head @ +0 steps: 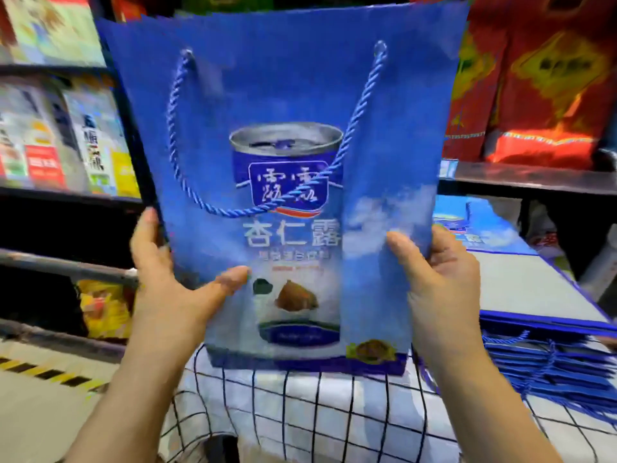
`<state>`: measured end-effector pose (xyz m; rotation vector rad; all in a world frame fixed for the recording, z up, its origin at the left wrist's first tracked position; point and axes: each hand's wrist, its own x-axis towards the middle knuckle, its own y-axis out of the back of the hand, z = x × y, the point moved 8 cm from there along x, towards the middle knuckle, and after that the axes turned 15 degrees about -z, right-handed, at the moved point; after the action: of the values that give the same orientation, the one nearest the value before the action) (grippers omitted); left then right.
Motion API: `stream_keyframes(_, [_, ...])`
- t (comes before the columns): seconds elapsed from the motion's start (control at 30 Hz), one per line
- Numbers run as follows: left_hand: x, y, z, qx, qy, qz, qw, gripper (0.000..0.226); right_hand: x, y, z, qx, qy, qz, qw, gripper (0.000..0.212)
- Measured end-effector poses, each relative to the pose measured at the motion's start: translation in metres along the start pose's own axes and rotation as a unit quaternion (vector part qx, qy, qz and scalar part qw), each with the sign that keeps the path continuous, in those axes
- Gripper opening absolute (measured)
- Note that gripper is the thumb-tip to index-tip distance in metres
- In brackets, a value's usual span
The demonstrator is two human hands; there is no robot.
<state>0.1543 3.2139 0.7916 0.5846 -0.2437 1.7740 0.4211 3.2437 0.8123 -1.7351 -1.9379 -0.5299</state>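
Holding one blue bag (287, 95), left hand (167, 289), right hand (440, 279)

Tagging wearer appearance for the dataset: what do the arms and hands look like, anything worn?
Left hand and right hand: no gloves, rings or watch visible. Left forearm and right forearm: uncovered, no sleeve in frame.

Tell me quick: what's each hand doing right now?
Left hand: grips the blue gift bag at its left edge, thumb on front.
Right hand: grips its right edge.
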Motion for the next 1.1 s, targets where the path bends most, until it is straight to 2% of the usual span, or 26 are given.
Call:
stream_keyframes(0.1, [0.000, -0.010, -0.010, -0.003, 0.041, -0.013, 0.999, 0.082, -0.001, 0.009, 0.006, -0.012, -0.049, 0.018, 0.999, 0.012])
stream_keyframes(0.17, [-0.003, -0.018, -0.013, -0.002, 0.053, -0.025, 0.998, 0.061, -0.005, 0.015, 0.010, -0.023, -0.086, 0.010, 0.996, 0.007])
stream_keyframes(0.23, [-0.004, -0.026, -0.007, 0.021, 0.059, -0.022, 0.998, 0.051, -0.009, 0.022, 0.009, -0.053, -0.118, -0.011, 0.991, 0.021])
stream_keyframes(0.3, [-0.003, -0.037, 0.006, 0.040, 0.058, -0.036, 0.997, 0.053, -0.012, 0.034, 0.000, -0.095, -0.137, -0.024, 0.986, 0.030])
stream_keyframes(0.47, [0.024, -0.096, 0.046, 0.039, 0.042, -0.144, 0.988, 0.057, 0.005, 0.099, -0.036, -0.234, -0.148, -0.009, 0.961, 0.024])
stream_keyframes(0.6, [0.063, -0.168, 0.074, -0.040, 0.014, -0.233, 0.972, 0.038, 0.041, 0.154, -0.060, -0.259, -0.152, -0.017, 0.954, 0.014])
stream_keyframes(0.7, [0.089, -0.229, 0.072, -0.059, 0.019, -0.270, 0.961, 0.027, 0.065, 0.206, -0.043, -0.274, -0.183, 0.012, 0.944, 0.012])
stream_keyframes(0.83, [0.107, -0.300, 0.016, -0.085, 0.110, -0.297, 0.945, 0.037, 0.078, 0.265, 0.022, -0.307, -0.276, 0.035, 0.910, 0.012])
stream_keyframes(0.97, [0.116, -0.330, -0.045, -0.018, 0.168, -0.291, 0.942, 0.036, 0.079, 0.290, 0.081, -0.341, -0.334, 0.018, 0.878, 0.017])
stream_keyframes(1.03, [0.115, -0.333, -0.055, 0.062, 0.150, -0.281, 0.946, 0.036, 0.083, 0.295, 0.098, -0.397, -0.339, 0.008, 0.853, 0.035])
stream_keyframes(1.1, [0.115, -0.330, -0.056, 0.142, 0.129, -0.256, 0.947, 0.039, 0.086, 0.299, 0.107, -0.444, -0.350, 0.001, 0.825, 0.044])
